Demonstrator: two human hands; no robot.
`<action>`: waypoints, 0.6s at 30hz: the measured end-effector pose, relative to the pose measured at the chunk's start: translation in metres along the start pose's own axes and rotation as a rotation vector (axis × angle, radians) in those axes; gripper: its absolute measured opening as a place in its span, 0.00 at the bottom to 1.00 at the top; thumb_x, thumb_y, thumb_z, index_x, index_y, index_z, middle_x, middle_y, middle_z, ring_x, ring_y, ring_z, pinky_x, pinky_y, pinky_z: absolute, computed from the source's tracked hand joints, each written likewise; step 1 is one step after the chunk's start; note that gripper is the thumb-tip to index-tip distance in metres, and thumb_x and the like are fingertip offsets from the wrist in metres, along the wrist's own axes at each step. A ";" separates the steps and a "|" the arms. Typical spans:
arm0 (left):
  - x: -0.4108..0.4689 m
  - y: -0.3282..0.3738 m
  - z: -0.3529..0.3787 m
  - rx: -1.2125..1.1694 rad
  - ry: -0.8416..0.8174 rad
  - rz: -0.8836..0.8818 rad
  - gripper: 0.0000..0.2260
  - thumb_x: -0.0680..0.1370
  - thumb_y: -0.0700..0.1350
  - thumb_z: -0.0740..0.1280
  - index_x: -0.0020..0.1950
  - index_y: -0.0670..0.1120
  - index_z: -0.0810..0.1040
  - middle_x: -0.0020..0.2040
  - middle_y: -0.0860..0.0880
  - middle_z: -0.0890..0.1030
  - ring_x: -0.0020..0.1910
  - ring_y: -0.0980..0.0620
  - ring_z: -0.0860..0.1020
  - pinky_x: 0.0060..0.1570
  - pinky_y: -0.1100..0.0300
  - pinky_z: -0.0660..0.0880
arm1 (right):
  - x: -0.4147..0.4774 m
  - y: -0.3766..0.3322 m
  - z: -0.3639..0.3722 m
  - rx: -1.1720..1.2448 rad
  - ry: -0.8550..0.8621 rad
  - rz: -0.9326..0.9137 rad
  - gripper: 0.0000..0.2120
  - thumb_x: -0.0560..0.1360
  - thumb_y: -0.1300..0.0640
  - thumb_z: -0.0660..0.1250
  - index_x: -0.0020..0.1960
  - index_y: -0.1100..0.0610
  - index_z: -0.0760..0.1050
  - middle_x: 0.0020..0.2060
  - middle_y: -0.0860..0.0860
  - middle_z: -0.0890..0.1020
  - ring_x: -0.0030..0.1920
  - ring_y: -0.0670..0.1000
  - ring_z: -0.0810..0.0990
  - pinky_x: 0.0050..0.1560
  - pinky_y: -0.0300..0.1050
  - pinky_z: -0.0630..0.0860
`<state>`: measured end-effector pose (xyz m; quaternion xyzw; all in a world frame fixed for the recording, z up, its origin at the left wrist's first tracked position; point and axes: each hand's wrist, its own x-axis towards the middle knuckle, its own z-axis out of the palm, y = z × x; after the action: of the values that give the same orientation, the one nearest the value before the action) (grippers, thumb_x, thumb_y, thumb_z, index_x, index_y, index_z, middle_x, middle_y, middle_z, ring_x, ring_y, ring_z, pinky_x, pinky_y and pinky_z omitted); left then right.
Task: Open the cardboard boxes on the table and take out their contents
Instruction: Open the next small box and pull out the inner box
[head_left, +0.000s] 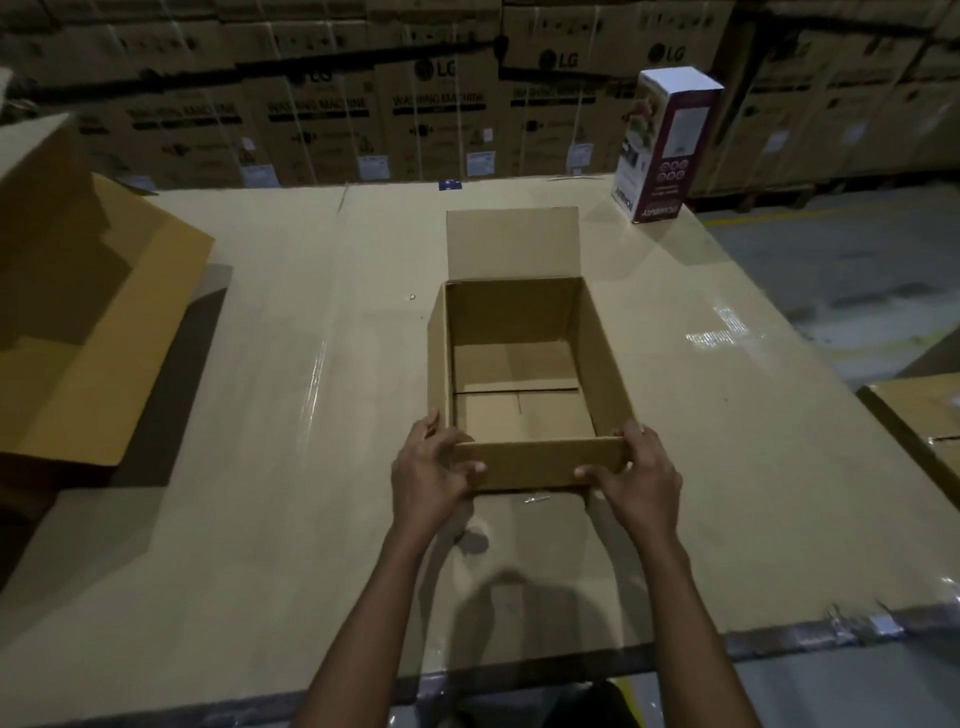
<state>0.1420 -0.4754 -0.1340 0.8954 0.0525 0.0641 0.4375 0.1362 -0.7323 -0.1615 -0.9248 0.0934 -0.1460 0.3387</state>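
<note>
An open brown cardboard box (602, 353) sits in the middle of the table (291, 415), its far flap standing upright. Nothing lies inside; only its bare bottom shows. My left hand (434, 475) grips the near left corner of the box, thumb on the front wall. At the near right corner, my right hand (636, 475) holds the same front wall. A white and maroon printed product carton (667, 148) stands upright at the table's far right corner.
A large open cardboard box (88, 332) lies at the left edge of the table. Another carton (919, 421) pokes in at the right edge. Stacked washing machine cartons (436, 119) form a wall behind the table. Grey floor (841, 270) lies to the right.
</note>
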 end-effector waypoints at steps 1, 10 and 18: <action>0.001 -0.005 0.000 -0.030 0.046 0.020 0.15 0.67 0.43 0.82 0.51 0.50 0.85 0.72 0.46 0.76 0.69 0.44 0.76 0.65 0.45 0.77 | -0.006 -0.005 0.004 0.031 0.081 -0.014 0.31 0.63 0.50 0.85 0.60 0.57 0.78 0.57 0.54 0.82 0.55 0.60 0.82 0.47 0.50 0.73; 0.020 0.001 -0.066 -0.303 0.420 0.176 0.24 0.68 0.34 0.81 0.54 0.58 0.82 0.62 0.44 0.83 0.62 0.44 0.81 0.53 0.50 0.84 | 0.014 -0.101 0.004 0.284 0.292 -0.176 0.32 0.63 0.54 0.86 0.63 0.48 0.76 0.58 0.47 0.84 0.53 0.53 0.85 0.46 0.49 0.82; 0.031 -0.028 -0.157 -0.304 0.485 0.200 0.22 0.68 0.32 0.80 0.55 0.52 0.81 0.58 0.45 0.83 0.57 0.45 0.83 0.50 0.47 0.84 | -0.003 -0.184 0.038 0.329 0.275 -0.242 0.34 0.63 0.49 0.85 0.66 0.48 0.78 0.61 0.47 0.84 0.55 0.54 0.85 0.45 0.46 0.81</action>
<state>0.1457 -0.3313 -0.0584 0.7791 0.0567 0.3258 0.5325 0.1599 -0.5703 -0.0690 -0.8331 0.0021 -0.3232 0.4488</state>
